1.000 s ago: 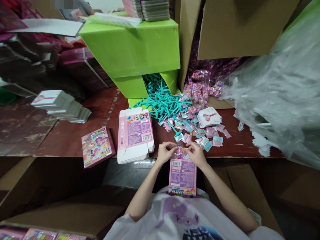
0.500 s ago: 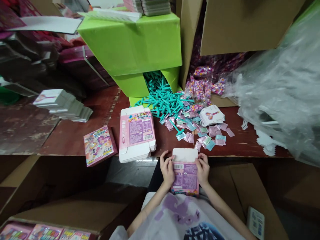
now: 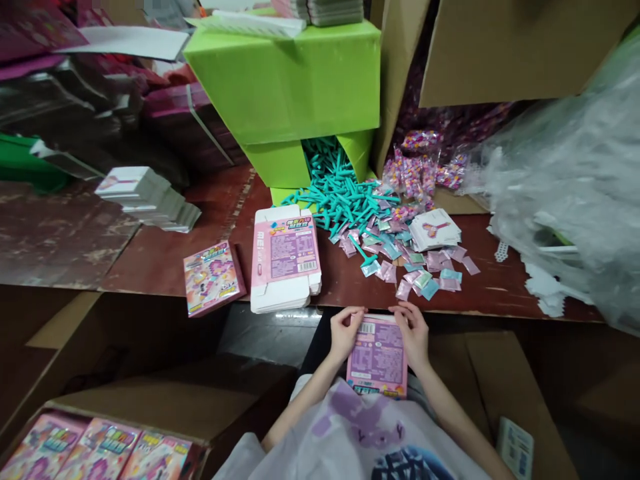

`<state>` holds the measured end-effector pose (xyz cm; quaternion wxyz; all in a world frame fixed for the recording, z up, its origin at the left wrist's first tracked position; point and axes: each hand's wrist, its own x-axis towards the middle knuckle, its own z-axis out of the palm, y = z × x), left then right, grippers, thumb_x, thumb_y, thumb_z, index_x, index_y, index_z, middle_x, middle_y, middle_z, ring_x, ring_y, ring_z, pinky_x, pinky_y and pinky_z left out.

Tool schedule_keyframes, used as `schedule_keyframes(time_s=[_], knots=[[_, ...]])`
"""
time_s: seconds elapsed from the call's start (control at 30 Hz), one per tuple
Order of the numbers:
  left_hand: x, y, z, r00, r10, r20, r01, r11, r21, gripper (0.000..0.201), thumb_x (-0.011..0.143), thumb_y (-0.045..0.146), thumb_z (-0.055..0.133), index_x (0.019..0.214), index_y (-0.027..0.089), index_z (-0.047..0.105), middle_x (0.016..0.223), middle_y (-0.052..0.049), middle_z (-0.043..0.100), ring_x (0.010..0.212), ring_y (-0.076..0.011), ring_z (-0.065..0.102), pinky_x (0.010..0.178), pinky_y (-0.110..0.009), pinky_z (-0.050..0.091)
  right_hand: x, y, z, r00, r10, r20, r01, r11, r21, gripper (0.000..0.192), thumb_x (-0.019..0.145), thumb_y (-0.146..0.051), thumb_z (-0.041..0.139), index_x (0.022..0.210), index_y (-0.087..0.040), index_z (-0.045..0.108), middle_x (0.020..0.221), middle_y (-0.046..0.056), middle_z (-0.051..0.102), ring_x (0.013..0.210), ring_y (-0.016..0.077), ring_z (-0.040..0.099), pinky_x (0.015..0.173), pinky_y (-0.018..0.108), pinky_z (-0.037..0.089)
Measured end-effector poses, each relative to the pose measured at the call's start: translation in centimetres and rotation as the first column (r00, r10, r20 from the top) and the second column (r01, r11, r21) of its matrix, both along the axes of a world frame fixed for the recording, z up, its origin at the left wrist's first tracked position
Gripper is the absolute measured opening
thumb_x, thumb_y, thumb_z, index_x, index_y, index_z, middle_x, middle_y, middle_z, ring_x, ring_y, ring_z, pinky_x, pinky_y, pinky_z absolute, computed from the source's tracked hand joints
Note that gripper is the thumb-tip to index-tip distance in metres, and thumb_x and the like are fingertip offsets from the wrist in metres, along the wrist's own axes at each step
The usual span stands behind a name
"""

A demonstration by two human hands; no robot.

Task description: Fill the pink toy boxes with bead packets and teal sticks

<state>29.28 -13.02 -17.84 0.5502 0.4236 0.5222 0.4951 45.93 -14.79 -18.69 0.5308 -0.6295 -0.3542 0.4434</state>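
A pink and purple cardboard box (image 3: pixel 378 363) rests upright against my lap, its printed back with a barcode facing up. My left hand (image 3: pixel 345 335) grips its upper left corner, fingertips curled over the top edge. On the opposite corner, my right hand (image 3: pixel 414 335) has its fingers closed in the same way. Only a thin white strip of the end flap shows between the fingertips. Just beyond, on the red table, lie small pink and blue sachets (image 3: pixel 430 289) and a heap of teal plastic pens or tools (image 3: pixel 340 193).
Left of the hands are a stack of flattened boxes (image 3: pixel 287 260), a filled box (image 3: pixel 213 277) and white card stacks (image 3: pixel 150 197). More cards (image 3: pixel 436 230) lie right, near bead bags (image 3: pixel 410 173) and clear plastic (image 3: pixel 575 180). A carton (image 3: pixel 210 433) holds finished-looking boxes at lower left.
The white end flap, which stood up between my hands, is now folded down at the box's top edge. My fingertips have moved in over that edge. The whole view has shifted slightly.
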Motion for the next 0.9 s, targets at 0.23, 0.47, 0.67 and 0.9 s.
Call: schedule_keyframes(time_s=[0.23, 0.47, 0.67, 0.9], knots=[[0.6, -0.2, 0.9, 0.997, -0.075, -0.013, 0.073, 0.993, -0.089, 0.019, 0.077, 0.029, 0.065, 0.086, 0.013, 0.066, 0.09, -0.009, 0.071, 0.079, -0.0163, 0.066, 0.07, -0.024, 0.049, 2.6, -0.2, 0.6, 0.97, 0.242, 0.037, -0.236, 0.964, -0.123, 0.029, 0.076, -0.044, 0.067, 0.073, -0.015, 0.066, 0.072, 0.005, 0.065, 0.066, 0.0163, 0.057, 0.06, 0.026, 0.043], [1.1, -0.1, 1.1, 0.994, -0.101, -0.038, 0.099, 0.994, -0.056, 0.012, 0.075, 0.022, 0.064, 0.08, 0.012, 0.069, 0.083, -0.007, 0.071, 0.073, -0.0153, 0.063, 0.067, -0.023, 0.047, 5.1, 0.0, 0.8, 0.917, 0.398, 0.001, -0.396, 0.913, -0.099, 0.024, 0.066, -0.038, 0.077, 0.066, -0.017, 0.066, 0.08, 0.007, 0.068, 0.08, 0.0212, 0.065, 0.07, 0.028, 0.049], [-1.0, -0.1, 1.6, 0.957, -0.283, -0.065, 0.285, 0.959, 0.015, 0.023, 0.076, 0.034, 0.067, 0.082, 0.012, 0.073, 0.087, -0.011, 0.073, 0.077, -0.0182, 0.066, 0.066, -0.025, 0.047, 5.3, -0.1, 2.4, 0.813, 0.578, 0.064, -0.574, 0.816, -0.069, 0.019, 0.07, -0.035, 0.075, 0.064, -0.018, 0.07, 0.089, 0.01, 0.069, 0.088, 0.0233, 0.067, 0.077, 0.032, 0.052], [-1.9, 1.4, 2.4, 0.926, -0.367, -0.092, 0.367, 0.93, -0.018, 0.024, 0.08, 0.035, 0.064, 0.077, 0.013, 0.072, 0.082, -0.01, 0.072, 0.07, -0.0165, 0.064, 0.064, -0.025, 0.046, 6.6, 0.5, 2.7, 0.743, 0.668, 0.049, -0.658, 0.741, -0.133, 0.024, 0.066, -0.033, 0.078, 0.085, -0.019, 0.074, 0.108, 0.013, 0.068, 0.103, 0.0274, 0.065, 0.087, 0.04, 0.052]])
